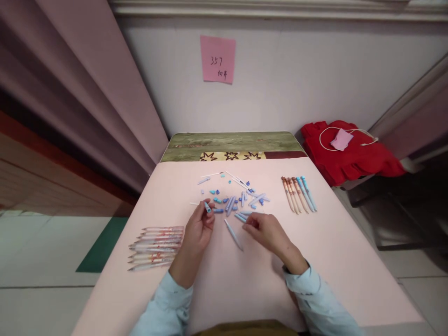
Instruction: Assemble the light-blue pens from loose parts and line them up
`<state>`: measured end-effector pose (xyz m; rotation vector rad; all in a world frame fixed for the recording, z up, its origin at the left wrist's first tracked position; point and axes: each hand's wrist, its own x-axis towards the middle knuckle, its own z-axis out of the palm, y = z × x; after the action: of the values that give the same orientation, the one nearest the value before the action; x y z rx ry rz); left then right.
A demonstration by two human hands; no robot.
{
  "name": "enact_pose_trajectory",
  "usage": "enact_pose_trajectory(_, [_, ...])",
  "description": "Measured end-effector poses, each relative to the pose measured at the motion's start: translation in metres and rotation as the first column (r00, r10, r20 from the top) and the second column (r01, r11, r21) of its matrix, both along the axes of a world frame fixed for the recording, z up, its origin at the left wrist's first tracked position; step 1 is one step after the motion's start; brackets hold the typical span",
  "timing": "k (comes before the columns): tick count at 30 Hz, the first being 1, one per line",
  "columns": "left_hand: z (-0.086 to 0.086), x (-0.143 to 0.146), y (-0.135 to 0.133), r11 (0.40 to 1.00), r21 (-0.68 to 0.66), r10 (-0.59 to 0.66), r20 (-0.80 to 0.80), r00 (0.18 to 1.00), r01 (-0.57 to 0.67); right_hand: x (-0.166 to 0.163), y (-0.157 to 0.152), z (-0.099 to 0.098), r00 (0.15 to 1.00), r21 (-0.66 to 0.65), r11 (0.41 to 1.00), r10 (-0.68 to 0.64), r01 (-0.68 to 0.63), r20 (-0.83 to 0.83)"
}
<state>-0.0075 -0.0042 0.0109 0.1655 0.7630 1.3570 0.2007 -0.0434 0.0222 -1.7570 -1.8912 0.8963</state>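
My left hand (pixel 199 228) is closed in a pinch on a small light-blue pen part (pixel 207 207) and a thin white refill that sticks out to the left. My right hand (pixel 265 229) rests on the pale pink table (pixel 336 252), fingers curled over a light-blue pen barrel (pixel 241 217). Whether it grips the barrel is unclear. Another pale barrel (pixel 233 234) lies between my hands. Beyond them, loose blue pen parts (pixel 241 198) are scattered: caps, barrels and refills.
A row of pens in white and patterned barrels (pixel 157 247) lies at the left. Several assembled pens, brown and blue (pixel 299 193), lie at the right. A red bag (pixel 346 151) sits off the table's right. A pink note (pixel 217 59) hangs on the wall.
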Motion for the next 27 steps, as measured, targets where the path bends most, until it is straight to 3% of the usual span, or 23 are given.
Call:
enact_pose_trajectory(7, [-0.001,-0.017,-0.032,0.981,-0.164,-0.129,-0.131,0.983,0.107,0.036,0.025,-0.01,0.959,0.118,0.963,-0.257,0.243,0.116])
enact_pose_trajectory(12, [0.001,-0.013,-0.034,0.979,-0.147,-0.162,-0.163,0.973,0.138,0.042,0.038,-0.013,0.927,0.202,0.936,-0.326,0.289,0.186])
enact_pose_trajectory(17, [-0.003,0.0,-0.041,0.958,-0.091,-0.282,-0.15,0.948,0.271,0.057,0.046,-0.015,0.901,0.259,0.908,-0.385,0.331,0.2])
enact_pose_trajectory(21, [-0.012,0.0,-0.045,0.922,-0.083,-0.386,-0.112,0.916,0.379,0.063,0.049,-0.017,0.942,0.259,0.935,-0.292,0.243,0.169])
enact_pose_trajectory(27, [-0.018,-0.005,-0.041,0.92,-0.03,-0.391,-0.062,0.918,0.39,0.054,0.055,-0.017,0.963,0.195,0.974,-0.155,0.112,0.222])
